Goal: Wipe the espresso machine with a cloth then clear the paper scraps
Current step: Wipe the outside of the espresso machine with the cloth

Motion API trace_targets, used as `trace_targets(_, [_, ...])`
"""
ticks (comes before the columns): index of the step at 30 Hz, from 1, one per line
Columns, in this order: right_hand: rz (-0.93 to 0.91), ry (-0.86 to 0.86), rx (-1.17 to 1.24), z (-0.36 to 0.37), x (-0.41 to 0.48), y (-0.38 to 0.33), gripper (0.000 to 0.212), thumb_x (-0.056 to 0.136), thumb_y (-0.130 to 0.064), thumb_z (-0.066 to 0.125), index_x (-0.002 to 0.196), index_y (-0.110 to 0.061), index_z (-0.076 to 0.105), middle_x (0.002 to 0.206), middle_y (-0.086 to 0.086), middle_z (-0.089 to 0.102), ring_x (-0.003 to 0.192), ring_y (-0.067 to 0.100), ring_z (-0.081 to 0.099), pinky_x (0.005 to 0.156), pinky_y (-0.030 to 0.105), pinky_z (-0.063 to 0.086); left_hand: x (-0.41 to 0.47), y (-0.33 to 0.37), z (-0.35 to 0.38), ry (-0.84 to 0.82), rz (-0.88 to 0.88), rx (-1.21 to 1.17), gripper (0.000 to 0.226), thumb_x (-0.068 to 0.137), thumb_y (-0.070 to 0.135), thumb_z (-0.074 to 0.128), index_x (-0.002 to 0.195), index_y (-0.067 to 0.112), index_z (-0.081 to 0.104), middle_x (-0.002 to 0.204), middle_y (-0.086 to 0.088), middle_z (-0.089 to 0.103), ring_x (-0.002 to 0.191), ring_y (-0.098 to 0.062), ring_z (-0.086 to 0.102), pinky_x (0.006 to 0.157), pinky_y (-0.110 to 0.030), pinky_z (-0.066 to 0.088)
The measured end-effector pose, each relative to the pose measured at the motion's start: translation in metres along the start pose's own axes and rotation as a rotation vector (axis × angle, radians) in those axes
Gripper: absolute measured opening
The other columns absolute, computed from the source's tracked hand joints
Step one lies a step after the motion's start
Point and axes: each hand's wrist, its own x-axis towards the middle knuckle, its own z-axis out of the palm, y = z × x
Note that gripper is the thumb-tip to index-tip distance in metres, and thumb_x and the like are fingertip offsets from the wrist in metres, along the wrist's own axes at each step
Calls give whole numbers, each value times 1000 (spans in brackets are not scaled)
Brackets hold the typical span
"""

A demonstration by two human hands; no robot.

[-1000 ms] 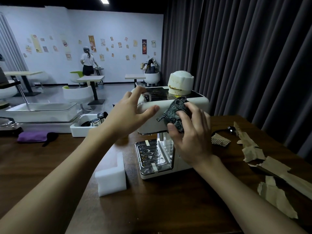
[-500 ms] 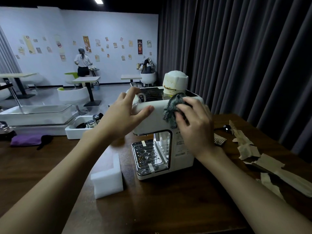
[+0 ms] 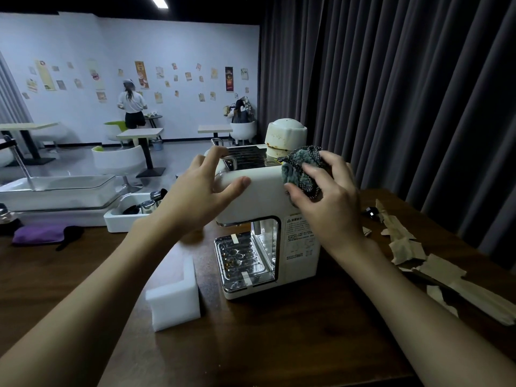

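Cloth (image 3: pixel 303 170) higher on machine (image 3: pixel 259 199); foam (image 3: pixel 174 300) beside

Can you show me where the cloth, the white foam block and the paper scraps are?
cloth (image 3: pixel 293 170), head view, on the bunched teal part against the machine's top corner.
foam block (image 3: pixel 174 305), head view, on its front face.
paper scraps (image 3: pixel 405 248), head view, on one torn brown piece.

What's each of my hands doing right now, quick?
Left hand: open, fingers spread, braced on the espresso machine.
Right hand: holding the bunched cloth against the machine's upper corner.
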Motion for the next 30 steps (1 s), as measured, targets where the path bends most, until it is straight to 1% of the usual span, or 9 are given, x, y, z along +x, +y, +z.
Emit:
trace_targets(4, [45,43,39,-1,3,10,31,84,-18,73,110,0,70,123,18,60,113,33,57,96,40,49,0,1,0,19,5,2,73,79,83,44,131,33,37,133,-5,53,95,-21,54,82,-35,41])
trace_targets(6, [104,61,102,-4,3,19,29,85,-16,72,110,-1,70,123,16,60,114,29,57,96,42,51,0,4,1,37,-1,3,74,77,80,44,130,30,38,134,-5,53,101,-22,54,84,-36,41])
trace_targets(10, [71,66,145,-8,-5,35,27,85,-10,72,110,0,70,122,15,60,114,25,57,97,39,51,4,15,7,81,-47,40,68,84,71,53,129,22,41,137,-11,52,113,-31,56,85,-36,42])
trace_targets(14, [61,80,134,-7,-9,37,26,84,-7,72,109,1,70,119,16,61,112,26,59,97,33,49,2,18,11,102,-59,47,68,82,72,51,125,21,41,132,-13,53,109,-37,58,80,-36,40])
trace_targets(18, [65,110,113,-5,-18,39,25,84,-7,73,107,2,70,114,16,62,107,21,59,93,29,50,-1,19,9,92,-67,29,73,77,76,47,126,22,42,132,-13,53,108,-37,58,81,-36,41])
trace_targets(21, [108,154,120,-3,-25,38,22,84,-7,73,104,2,71,108,14,63,103,5,51,92,10,41,-1,19,9,92,-69,27,68,81,71,52,127,21,42,131,-13,53,106,-35,58,80,-35,39])
trace_targets(22, [128,165,127,-2,-27,38,21,84,-7,73,104,2,71,107,14,63,102,3,49,90,6,39,-1,19,8,93,-71,26,67,82,69,53,127,21,42,130,-13,53,106,-35,58,80,-34,38])
trace_targets(26, [216,150,128,2,-44,39,21,84,-6,72,104,1,70,107,12,61,101,2,48,87,8,41,-1,20,9,92,-75,25,65,84,67,55,128,21,41,129,-13,53,104,-34,58,79,-33,38])
trace_targets(30, [272,115,106,10,-66,32,23,81,-5,75,102,4,71,106,14,62,100,10,53,85,14,42,-1,20,9,86,-72,30,63,85,66,56,127,21,41,128,-13,53,94,-27,52,79,-33,37])
